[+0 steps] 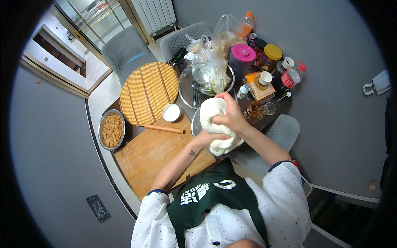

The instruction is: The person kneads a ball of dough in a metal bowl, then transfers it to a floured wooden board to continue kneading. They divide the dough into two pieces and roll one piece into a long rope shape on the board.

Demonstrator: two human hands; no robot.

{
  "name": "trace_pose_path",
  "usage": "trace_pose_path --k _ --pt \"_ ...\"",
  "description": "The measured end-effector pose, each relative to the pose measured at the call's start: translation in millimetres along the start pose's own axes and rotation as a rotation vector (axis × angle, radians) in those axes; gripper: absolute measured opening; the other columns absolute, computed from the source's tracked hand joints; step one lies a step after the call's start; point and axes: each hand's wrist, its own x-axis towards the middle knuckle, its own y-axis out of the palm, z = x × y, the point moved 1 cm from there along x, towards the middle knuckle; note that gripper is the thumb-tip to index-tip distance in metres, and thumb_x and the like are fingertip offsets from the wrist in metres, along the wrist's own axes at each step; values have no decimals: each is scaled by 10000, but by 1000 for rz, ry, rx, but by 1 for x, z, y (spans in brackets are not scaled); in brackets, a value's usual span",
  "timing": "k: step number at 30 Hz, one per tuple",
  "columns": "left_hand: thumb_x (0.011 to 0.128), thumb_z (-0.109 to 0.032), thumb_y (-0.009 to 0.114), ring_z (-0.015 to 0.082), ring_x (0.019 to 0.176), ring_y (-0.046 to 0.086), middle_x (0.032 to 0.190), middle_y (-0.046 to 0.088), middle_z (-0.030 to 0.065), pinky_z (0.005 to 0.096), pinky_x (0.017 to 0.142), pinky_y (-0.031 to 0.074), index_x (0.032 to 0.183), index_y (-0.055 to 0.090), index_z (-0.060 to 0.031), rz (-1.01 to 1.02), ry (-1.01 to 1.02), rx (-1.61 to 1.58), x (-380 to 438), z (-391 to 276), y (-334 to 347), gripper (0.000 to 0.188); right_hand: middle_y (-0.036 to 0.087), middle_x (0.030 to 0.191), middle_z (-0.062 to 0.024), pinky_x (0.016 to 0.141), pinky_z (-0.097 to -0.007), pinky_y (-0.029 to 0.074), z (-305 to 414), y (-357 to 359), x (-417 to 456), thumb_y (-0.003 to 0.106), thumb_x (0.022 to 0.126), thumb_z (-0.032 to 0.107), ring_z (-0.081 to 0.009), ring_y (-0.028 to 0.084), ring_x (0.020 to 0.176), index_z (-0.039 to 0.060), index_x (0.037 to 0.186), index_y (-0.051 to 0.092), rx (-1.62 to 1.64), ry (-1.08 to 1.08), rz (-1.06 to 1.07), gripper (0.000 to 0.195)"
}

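Note:
A large lump of white dough [214, 110] is held up over a metal bowl [196, 124], most of which the dough and my arms hide. My right hand [231, 116] grips the upper part, its fingers pressed into a fold. Lower down, my left hand [211, 138] is closed around the dough, partly covered by it. To the left lies a wooden board [155, 152] with traces of flour. A wooden rolling pin [164, 129] rests along its far edge, beside a small white bowl of white powder [171, 112].
A metal bowl of brown filling [112, 130] stands at the far left, near a round slatted wooden board [149, 93]. Beyond the dough are a glass lid [186, 83], plastic bags [214, 68], a pink-lidded jug [243, 53], jars, bottles and a glass mug [256, 109]. Grey chairs [283, 130] surround the table.

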Motion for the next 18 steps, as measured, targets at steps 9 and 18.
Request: trace_pose_path --k 9,18 --pt "618 -54 644 206 970 496 1087 475 117 320 837 412 1174 341 -11 143 205 -276 -22 -15 -8 635 278 1263 -125 966 -338 213 -42 -21 -16 686 600 428 -201 273 1169 15 1271 155 254 -135 294 950" --pt "659 -357 659 230 975 491 1091 463 130 336 820 426 1183 305 1 16 47 -322 -34 -3 -37 726 397 1152 -86 886 -296 357 -41 10 -33 736 584 253 -174 405 1065 50 1236 220 789 433 391 856"
